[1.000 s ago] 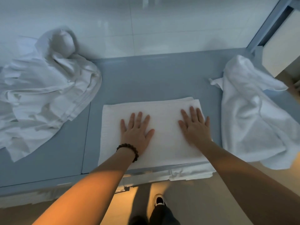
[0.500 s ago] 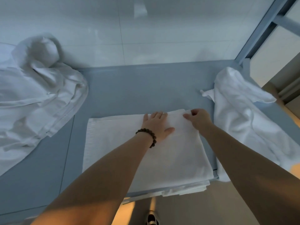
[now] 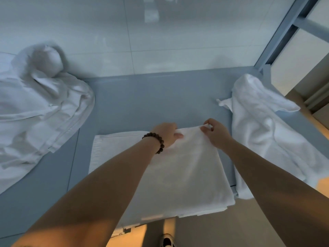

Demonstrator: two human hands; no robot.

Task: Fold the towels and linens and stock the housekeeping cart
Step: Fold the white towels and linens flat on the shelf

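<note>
A folded white towel [image 3: 179, 173] lies flat on the grey table [image 3: 156, 97], its near edge hanging over the table's front. My left hand [image 3: 166, 133], with a dark bead bracelet on the wrist, grips the towel's far edge near its middle. My right hand [image 3: 215, 133] pinches the towel's far right corner between thumb and fingers, lifting it slightly off the table.
A large crumpled pile of white linen [image 3: 37, 111] covers the table's left side. Another crumpled white towel [image 3: 263, 132] lies on the right and droops over the edge. A white tiled wall [image 3: 124, 32] runs behind the table, a grey metal frame [image 3: 283, 32] at the back right.
Both hands went from pressing flat on the towel's middle to its far edge. They now grip that edge, and the right corner is raised a little.
</note>
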